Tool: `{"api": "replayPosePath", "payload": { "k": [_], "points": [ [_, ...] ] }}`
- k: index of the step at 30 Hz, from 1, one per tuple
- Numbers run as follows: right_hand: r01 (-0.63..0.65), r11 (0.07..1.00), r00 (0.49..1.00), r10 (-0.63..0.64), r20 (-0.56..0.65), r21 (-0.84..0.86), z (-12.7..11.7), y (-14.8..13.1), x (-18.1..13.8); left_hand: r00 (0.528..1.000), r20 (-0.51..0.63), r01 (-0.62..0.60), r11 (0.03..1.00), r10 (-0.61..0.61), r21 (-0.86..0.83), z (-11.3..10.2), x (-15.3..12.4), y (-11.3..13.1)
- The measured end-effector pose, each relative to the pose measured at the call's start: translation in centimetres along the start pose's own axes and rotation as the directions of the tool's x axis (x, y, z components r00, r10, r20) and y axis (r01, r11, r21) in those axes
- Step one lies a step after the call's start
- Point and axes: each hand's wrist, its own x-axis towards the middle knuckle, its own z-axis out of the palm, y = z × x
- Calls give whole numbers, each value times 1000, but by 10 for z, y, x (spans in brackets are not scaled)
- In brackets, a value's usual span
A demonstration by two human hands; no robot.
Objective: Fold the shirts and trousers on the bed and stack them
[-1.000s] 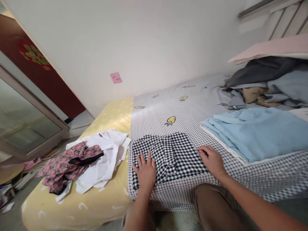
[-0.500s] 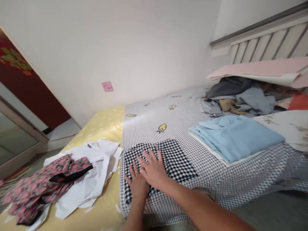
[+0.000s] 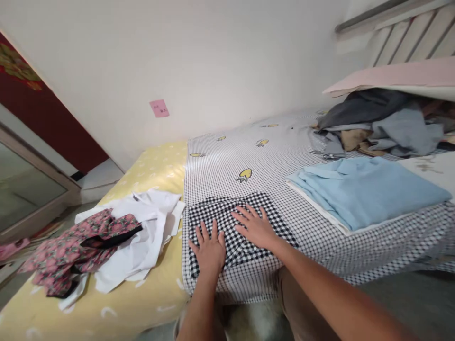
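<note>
A folded black-and-white checked garment lies flat near the front edge of the bed, with small wrinkles toward its front. My left hand rests on its left part, palm down, fingers spread. On its upper right part lies my right hand, also flat with the fingers apart. Neither hand grips the cloth. Under the garment is a finely checked bedsheet with yellow heart-shaped prints.
To the left, a white shirt and a pink floral garment lie on a yellow sheet. Folded light blue clothing sits at right. Behind it are heaped grey clothes under a pink board. A wall borders the bed.
My right hand has slid right across the checked garment, away from my left hand, so the two are now apart. The view has shifted slightly.
</note>
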Motion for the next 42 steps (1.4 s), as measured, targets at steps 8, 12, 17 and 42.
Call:
{"api": "replayPosePath", "payload": {
  "k": [8, 12, 17, 42],
  "points": [
    [-73, 996, 997, 72, -32, -52, 1, 43, -14, 988, 143, 111, 895, -54, -431, -5, 11, -4],
    [-35, 998, 999, 34, 21, 47, -9, 50, -13, 986, 159, 146, 737, -53, -660, -24, 14, -28],
    [69, 958, 989, -30, -142, 277, -15, 82, -44, 969, 92, 190, 457, -228, -869, -34, -17, -85],
    [-83, 126, 781, 625, -14, 989, -19, 4, -139, 882, 323, 417, 249, -343, -874, 3, -65, -80]
  ]
}}
